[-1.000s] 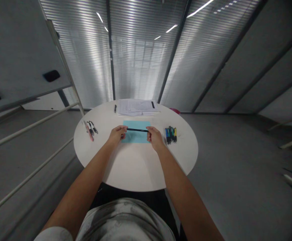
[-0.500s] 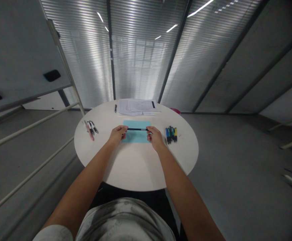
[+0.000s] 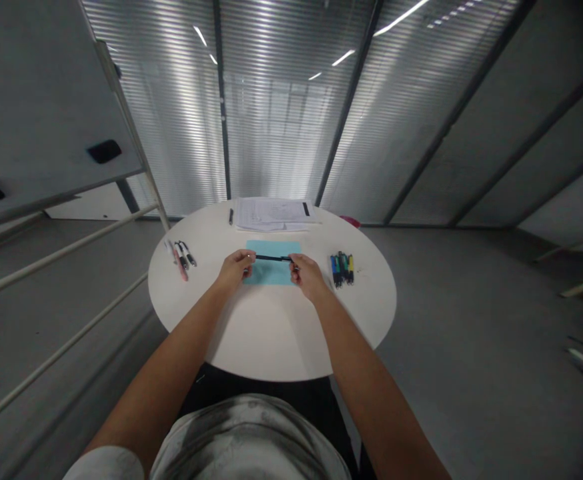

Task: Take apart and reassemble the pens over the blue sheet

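A dark, slim pen (image 3: 271, 258) is held level above a light blue sheet (image 3: 273, 275) on the round white table (image 3: 266, 340). My left hand (image 3: 236, 268) pinches the pen's left end. At its right end, the fingers of my right hand (image 3: 306, 272) are closed on the part with the clip. Right of my right hand lies a group of several pens (image 3: 341, 269) with blue, green and yellow parts. White and black pens (image 3: 185, 255) and a pink pen (image 3: 180, 263) lie at the table's left side.
A stack of printed papers (image 3: 274, 214) lies at the table's far edge, with a small dark pen (image 3: 231, 216) left of it. A whiteboard on a pale metal frame (image 3: 144, 167) stands at the left. Blinds hang behind the table.
My right hand has moved slightly left, toward my left hand. The silvery section near the pen's right end no longer shows, and a clip is now visible there.
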`<state>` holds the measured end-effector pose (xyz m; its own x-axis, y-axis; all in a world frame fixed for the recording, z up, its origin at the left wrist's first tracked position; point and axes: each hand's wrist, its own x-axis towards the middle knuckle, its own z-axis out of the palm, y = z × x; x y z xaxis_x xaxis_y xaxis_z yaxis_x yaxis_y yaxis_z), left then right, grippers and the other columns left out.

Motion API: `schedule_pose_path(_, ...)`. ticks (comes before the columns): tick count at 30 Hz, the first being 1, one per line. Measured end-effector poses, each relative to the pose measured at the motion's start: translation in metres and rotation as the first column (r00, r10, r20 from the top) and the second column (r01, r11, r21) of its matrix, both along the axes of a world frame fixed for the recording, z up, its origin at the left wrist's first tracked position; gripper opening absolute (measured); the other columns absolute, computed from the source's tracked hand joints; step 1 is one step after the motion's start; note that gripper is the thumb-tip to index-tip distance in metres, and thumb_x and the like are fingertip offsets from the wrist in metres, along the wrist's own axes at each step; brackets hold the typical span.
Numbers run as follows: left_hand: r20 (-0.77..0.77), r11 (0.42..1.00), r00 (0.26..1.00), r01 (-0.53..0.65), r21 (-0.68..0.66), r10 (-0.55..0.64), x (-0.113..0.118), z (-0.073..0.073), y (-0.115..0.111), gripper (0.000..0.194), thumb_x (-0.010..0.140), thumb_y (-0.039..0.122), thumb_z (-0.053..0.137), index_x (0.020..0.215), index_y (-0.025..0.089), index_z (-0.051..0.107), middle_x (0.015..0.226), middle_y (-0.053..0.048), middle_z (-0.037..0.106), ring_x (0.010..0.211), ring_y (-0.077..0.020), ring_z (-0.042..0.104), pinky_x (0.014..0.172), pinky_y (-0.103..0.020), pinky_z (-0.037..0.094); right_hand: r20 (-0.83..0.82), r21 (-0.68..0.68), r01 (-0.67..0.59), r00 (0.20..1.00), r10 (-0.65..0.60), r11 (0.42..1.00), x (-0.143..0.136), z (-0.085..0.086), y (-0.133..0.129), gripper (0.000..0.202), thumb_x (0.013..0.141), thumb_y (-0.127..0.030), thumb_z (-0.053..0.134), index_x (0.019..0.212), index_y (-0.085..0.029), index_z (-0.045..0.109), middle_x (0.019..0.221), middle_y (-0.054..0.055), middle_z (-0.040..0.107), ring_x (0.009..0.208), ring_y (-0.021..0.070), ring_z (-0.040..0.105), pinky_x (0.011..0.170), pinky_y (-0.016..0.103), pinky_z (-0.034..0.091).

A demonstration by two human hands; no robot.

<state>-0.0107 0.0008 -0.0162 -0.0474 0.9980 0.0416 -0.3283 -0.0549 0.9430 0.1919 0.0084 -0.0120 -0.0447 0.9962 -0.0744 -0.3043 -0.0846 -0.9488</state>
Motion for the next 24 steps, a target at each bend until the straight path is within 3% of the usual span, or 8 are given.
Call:
schedule_pose_path(9, -0.016, 0.999, 1.0, -0.027, -0.022, 0.027, 0.0014, -0.0008, 0.0004, 0.029, 0.06, 0.034, 0.076, 0.077, 0.015, 0.063, 0.069, -0.001, 0.055, 0.047, -0.0054, 0.045, 0.043, -0.021, 0.032, 0.027, 0.005, 0.017, 0.999, -0.018, 1.0, 0.0006, 0.0054, -0.0032, 0.031, 0.064, -0.042, 0.069, 0.082, -0.019, 0.057, 0.062, -0.005, 0.055, 0.039, 0.0037, 0.041, 0.036, 0.017, 0.027)
schedule_pose_path(13, -0.024, 1.0, 0.999, -0.024, -0.001, 0.024, 0.0005, -0.0024, 0.0014, 0.031, 0.06, 0.037, 0.077, 0.076, 0.014, 0.063, 0.069, -0.002, 0.056, 0.046, -0.0049, 0.044, 0.043, -0.021, 0.032, -0.003, 0.03, 0.018, 1.0, -0.018, 0.999, 0.0004, 0.0078, -0.0048, 0.032, 0.069, -0.046, 0.066, 0.084, -0.02, 0.059, 0.064, -0.004, 0.055, 0.04, 0.004, 0.041, 0.037, 0.017, 0.027)
schedule_pose_path(18, -0.024, 0.999, 1.0, -0.004, 0.042, 0.005, -0.0007, -0.004, 0.0012, 0.032, 0.059, 0.037, 0.078, 0.076, 0.014, 0.065, 0.071, -0.003, 0.057, 0.049, -0.0054, 0.045, 0.044, -0.021, 0.033, -0.102, -0.01, -0.029, 0.994, 0.028, 1.0, -0.0005, 0.0055, -0.0036, 0.033, 0.075, -0.049, 0.062, 0.085, -0.018, 0.059, 0.057, -0.004, 0.052, 0.039, 0.0049, 0.04, 0.037, 0.017, 0.027)
schedule_pose_path(24, -0.017, 1.0, 1.0, -0.01, 0.029, 0.011, -0.0008, -0.0066, 0.003, 0.034, 0.06, 0.038, 0.078, 0.08, 0.014, 0.065, 0.072, -0.002, 0.057, 0.051, -0.006, 0.047, 0.048, -0.022, 0.037, -0.105, -0.038, -0.075, 0.992, 0.071, 0.996, -0.0016, 0.003, -0.0021, 0.032, 0.076, -0.049, 0.062, 0.085, -0.017, 0.06, 0.049, -0.005, 0.047, 0.036, 0.0048, 0.035, 0.036, 0.017, 0.027)
